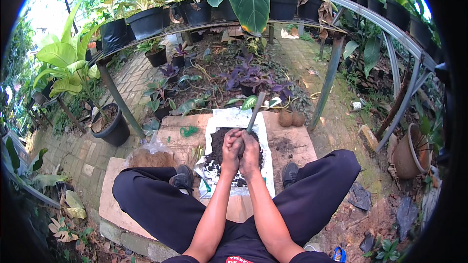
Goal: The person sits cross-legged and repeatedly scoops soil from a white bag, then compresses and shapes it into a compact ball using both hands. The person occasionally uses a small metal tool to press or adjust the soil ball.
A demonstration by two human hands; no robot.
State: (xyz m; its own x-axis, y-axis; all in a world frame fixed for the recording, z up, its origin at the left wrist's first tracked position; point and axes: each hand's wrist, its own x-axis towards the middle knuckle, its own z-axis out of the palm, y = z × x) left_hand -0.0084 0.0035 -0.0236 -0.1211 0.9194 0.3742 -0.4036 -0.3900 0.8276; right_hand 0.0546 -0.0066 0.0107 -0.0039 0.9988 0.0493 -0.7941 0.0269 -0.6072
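Observation:
My left hand (230, 150) and my right hand (249, 152) are cupped against each other, fingers closed around a dark clump (241, 149) that is mostly hidden. From the top of my hands a grey-green cut plant stem (256, 112) sticks up, leaning right, its lower end concealed by my fingers. Dirt darkens my fingers. Below them, dark potting soil (216, 142) is heaped on a white plastic sack (268, 175) spread flat between my shoes. A few short green stem pieces (198, 153) lie left of the sack.
Cardboard (292, 146) lies under the sack. To the left sit a clear bag of brown fibre (151, 157) and green twine (188, 130); two brown fibrous balls (291, 118) rest at right. Ahead stands a rack (219, 25) of potted plants, its legs (328, 80) flanking the cardboard.

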